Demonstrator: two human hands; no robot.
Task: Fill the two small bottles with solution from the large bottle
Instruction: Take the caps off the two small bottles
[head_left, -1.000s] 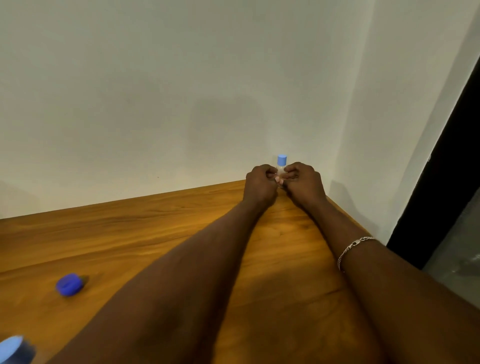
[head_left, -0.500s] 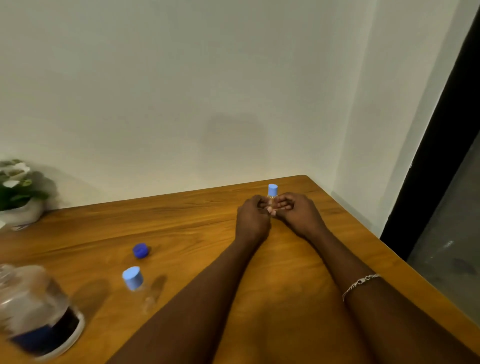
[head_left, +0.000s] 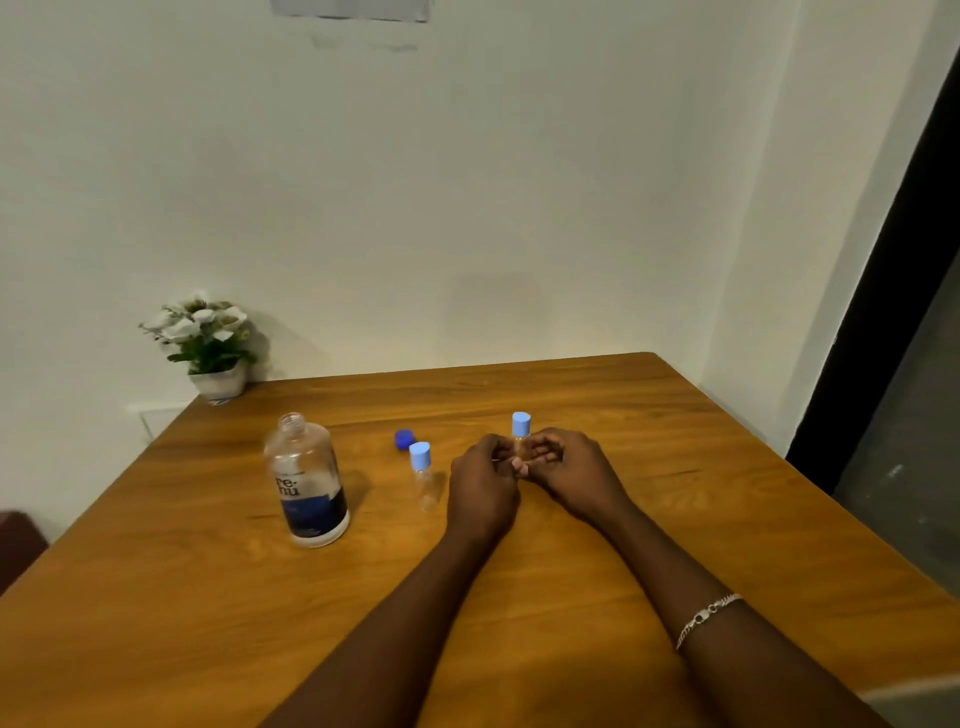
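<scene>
The large clear bottle with a dark blue label stands uncapped on the wooden table, left of centre. Its dark blue cap lies behind and to the right of it. One small clear bottle with a light blue cap stands upright between the large bottle and my hands. My left hand and my right hand both grip the second small bottle, upright on the table. Only its light blue cap and neck show above my fingers.
A small white pot of white flowers stands at the table's back left corner against the wall. The table's right edge runs beside a dark doorway. A dark red seat shows at the left edge.
The view has swung left and pulled back, bringing the large bottle, the other small bottle and the flower pot into view. My hands stay wrapped around the same small bottle.
</scene>
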